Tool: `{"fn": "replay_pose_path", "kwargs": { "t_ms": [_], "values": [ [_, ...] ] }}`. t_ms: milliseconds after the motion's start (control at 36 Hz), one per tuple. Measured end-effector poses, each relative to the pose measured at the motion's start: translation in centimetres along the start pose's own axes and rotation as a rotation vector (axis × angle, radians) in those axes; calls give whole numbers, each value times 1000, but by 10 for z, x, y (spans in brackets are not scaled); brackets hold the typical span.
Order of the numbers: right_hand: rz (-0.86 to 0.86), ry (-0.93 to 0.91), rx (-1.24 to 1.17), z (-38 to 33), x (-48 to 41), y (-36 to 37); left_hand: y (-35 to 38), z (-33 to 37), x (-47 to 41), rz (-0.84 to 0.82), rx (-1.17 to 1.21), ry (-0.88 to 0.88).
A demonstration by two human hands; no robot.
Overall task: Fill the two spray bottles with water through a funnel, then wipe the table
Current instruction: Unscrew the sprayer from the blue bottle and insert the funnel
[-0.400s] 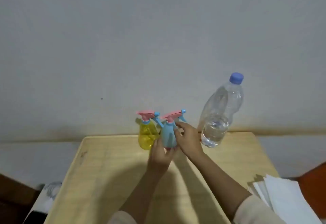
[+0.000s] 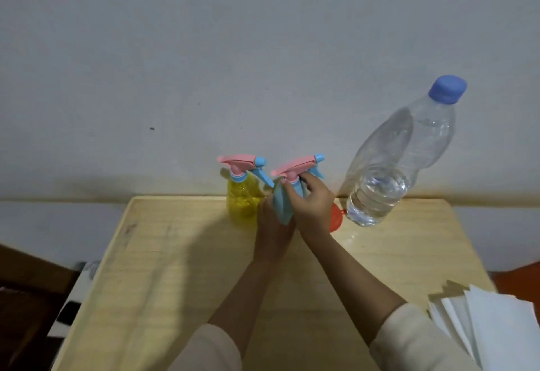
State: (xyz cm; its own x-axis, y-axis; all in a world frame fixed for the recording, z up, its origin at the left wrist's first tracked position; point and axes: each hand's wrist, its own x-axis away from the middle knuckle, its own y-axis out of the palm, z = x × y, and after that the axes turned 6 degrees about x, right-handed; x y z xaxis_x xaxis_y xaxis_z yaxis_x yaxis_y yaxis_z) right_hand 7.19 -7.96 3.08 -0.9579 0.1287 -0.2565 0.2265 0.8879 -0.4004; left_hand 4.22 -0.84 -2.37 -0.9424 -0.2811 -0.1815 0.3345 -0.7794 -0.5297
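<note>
Near the table's (image 2: 163, 253) far edge, left hand (image 2: 273, 234) should steady the blue spray bottle (image 2: 282, 205) while right hand (image 2: 312, 204), gripping its neck, unscrews the pink head (image 2: 292, 167) squarely.

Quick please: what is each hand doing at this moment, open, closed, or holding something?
Left hand: closed around the body of the blue spray bottle.
Right hand: closed on the same bottle's neck, under the pink trigger head.

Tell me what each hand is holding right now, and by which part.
Both hold the blue spray bottle: the left hand wraps its lower body, the right hand grips the neck just under the pink spray head.
</note>
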Motion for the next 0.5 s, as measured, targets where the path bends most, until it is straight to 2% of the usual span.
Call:
{"fn": "replay_pose_path", "kwargs": {
  "t_ms": [83, 167, 250, 306, 500],
  "values": [
    [30, 29, -46, -4, 1, -12, -2, -3, 7, -17, 130, -61],
    [80, 63, -111, -12, 2, -28, -3, -3, 17, 9, 182, 32],
    [115, 131, -200, -25, 7, -46, -7, 8, 33, 67, 121, 190],
    [114, 165, -242, -33, 10, -57, -15, 19, 43, 56, 109, 217],
    [156, 180, -163, -52, 26, -82, -35, 28, 64, 92, -52, 401]
  ]
}}
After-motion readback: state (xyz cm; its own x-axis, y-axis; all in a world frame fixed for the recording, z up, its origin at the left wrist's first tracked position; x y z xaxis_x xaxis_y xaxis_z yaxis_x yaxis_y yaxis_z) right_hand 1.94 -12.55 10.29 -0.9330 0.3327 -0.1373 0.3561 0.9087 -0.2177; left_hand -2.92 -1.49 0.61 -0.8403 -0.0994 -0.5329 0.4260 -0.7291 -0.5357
